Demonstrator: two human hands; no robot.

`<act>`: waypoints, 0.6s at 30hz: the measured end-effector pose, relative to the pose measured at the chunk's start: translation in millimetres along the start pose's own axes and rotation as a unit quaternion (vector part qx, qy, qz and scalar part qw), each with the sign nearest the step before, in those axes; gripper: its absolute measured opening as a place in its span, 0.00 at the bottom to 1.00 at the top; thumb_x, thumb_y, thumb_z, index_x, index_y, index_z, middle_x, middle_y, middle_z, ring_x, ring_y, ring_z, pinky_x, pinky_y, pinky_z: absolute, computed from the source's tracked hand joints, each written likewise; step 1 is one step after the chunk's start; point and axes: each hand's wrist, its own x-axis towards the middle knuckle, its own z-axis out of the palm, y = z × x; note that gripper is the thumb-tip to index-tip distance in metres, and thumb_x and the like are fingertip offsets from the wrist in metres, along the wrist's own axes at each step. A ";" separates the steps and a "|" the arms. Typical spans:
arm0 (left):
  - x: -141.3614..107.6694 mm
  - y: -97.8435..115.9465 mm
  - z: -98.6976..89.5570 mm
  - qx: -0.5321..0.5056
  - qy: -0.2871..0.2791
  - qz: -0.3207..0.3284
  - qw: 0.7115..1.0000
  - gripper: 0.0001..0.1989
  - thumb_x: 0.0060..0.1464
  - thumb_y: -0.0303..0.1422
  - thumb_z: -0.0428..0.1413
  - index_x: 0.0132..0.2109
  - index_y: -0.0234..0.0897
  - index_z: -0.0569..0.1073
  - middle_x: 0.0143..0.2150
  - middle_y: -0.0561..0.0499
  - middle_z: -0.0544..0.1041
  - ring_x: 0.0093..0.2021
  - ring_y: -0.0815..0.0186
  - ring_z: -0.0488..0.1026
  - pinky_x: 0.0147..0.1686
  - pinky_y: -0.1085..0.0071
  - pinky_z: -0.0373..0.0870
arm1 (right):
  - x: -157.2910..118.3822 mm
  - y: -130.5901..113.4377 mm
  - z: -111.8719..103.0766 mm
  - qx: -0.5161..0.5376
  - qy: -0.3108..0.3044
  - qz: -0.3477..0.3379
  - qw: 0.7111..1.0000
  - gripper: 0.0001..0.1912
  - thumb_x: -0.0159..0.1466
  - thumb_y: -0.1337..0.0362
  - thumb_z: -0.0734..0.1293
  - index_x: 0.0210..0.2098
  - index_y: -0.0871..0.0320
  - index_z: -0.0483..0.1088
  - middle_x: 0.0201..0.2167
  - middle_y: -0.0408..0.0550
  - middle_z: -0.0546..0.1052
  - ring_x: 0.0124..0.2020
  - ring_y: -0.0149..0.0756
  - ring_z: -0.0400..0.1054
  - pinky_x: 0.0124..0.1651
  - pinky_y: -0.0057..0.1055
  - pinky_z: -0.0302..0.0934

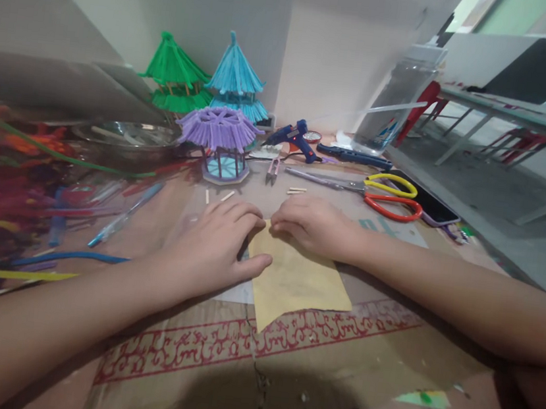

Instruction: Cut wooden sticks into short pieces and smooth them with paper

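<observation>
Left forearm (74, 319) in from lower left, right forearm (447, 285) in from right edge; hands nearly meet at centre. Left hand (221, 244) palm down, fingers loosely bent, thumb stuck out over the paper, spread from the index, not clenched. Right hand (317, 226) knuckles up, fingers bent and bunched at the paper's far edge; pinching or just pressing, can't tell. Yellow paper (301, 281) sits between and below the hands, near edge over a red scroll-pattern band (175, 352). Flat-ish, near edge wavy, near-left corner pointed, faint greyish smudges. Scissors (365, 187) beyond right hand, purple-roofed model hut (219, 131) beyond left.
</observation>
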 end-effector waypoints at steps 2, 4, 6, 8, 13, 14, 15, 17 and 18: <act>0.1 0.0 0.2 -0.007 -0.004 -0.002 1.000 0.19 0.59 0.43 0.59 0.50 0.32 0.75 0.55 0.39 0.76 0.58 0.47 0.70 0.60 0.47 0.65 | -0.1 0.5 1.3 0.019 -0.004 -0.026 0.999 0.10 0.71 0.67 0.63 0.36 0.59 0.77 0.32 0.50 0.80 0.36 0.36 0.72 0.40 0.32 0.62; 0.2 0.0 0.3 -0.007 -0.003 -0.003 1.000 0.19 0.59 0.42 0.58 0.50 0.32 0.75 0.55 0.39 0.75 0.58 0.47 0.69 0.60 0.47 0.64 | -0.1 1.1 3.0 0.005 -0.001 -0.048 0.999 0.10 0.70 0.67 0.64 0.36 0.59 0.77 0.32 0.50 0.80 0.36 0.36 0.72 0.40 0.32 0.62; 0.1 -0.2 0.4 0.000 -0.002 -0.005 1.000 0.19 0.59 0.42 0.59 0.50 0.31 0.74 0.56 0.38 0.75 0.58 0.47 0.69 0.60 0.47 0.64 | -0.2 1.0 4.3 -0.039 0.014 -0.047 0.998 0.10 0.69 0.68 0.64 0.35 0.59 0.77 0.31 0.50 0.80 0.34 0.37 0.71 0.40 0.34 0.62; 0.0 -0.5 0.6 0.003 -0.001 -0.006 1.000 0.19 0.59 0.42 0.59 0.50 0.31 0.74 0.56 0.38 0.75 0.58 0.47 0.70 0.59 0.46 0.65 | -0.7 -0.7 4.7 -0.052 0.022 -0.045 0.997 0.10 0.69 0.67 0.64 0.34 0.58 0.76 0.30 0.49 0.80 0.34 0.37 0.71 0.41 0.34 0.62; 0.4 -1.1 1.7 0.004 0.004 -0.001 1.000 0.19 0.59 0.43 0.59 0.50 0.32 0.75 0.55 0.39 0.76 0.58 0.47 0.70 0.60 0.47 0.65 | -1.2 -2.3 4.5 -0.020 0.009 -0.053 0.998 0.10 0.69 0.68 0.64 0.35 0.58 0.76 0.32 0.48 0.81 0.36 0.35 0.72 0.41 0.32 0.63; 0.6 -1.1 1.9 0.007 0.005 -0.002 1.000 0.19 0.58 0.43 0.60 0.50 0.32 0.75 0.55 0.39 0.76 0.58 0.47 0.70 0.60 0.48 0.65 | -1.0 -1.3 4.8 -0.039 0.021 -0.053 0.998 0.09 0.69 0.68 0.64 0.35 0.58 0.76 0.31 0.49 0.80 0.34 0.36 0.72 0.41 0.33 0.63; 0.8 -1.2 2.0 0.009 0.006 -0.004 1.000 0.20 0.58 0.43 0.60 0.50 0.32 0.75 0.55 0.39 0.76 0.58 0.47 0.70 0.60 0.48 0.65 | -0.9 -0.6 5.0 -0.057 0.034 -0.050 0.997 0.09 0.69 0.68 0.64 0.34 0.59 0.76 0.31 0.49 0.80 0.33 0.36 0.71 0.41 0.34 0.63; 0.9 -1.3 2.3 0.009 0.005 -0.003 1.000 0.20 0.58 0.43 0.60 0.50 0.31 0.75 0.55 0.39 0.76 0.57 0.47 0.70 0.60 0.48 0.65 | -1.2 -0.4 5.7 -0.042 0.038 -0.052 0.997 0.10 0.69 0.67 0.64 0.34 0.59 0.76 0.31 0.49 0.80 0.34 0.36 0.71 0.40 0.33 0.63; 0.8 -1.5 2.4 0.007 0.005 -0.002 1.000 0.19 0.59 0.43 0.60 0.50 0.32 0.75 0.54 0.39 0.76 0.57 0.48 0.70 0.59 0.48 0.65 | -1.5 -0.8 6.0 -0.023 0.030 -0.056 0.998 0.09 0.69 0.68 0.64 0.35 0.59 0.76 0.32 0.48 0.81 0.35 0.35 0.72 0.40 0.31 0.63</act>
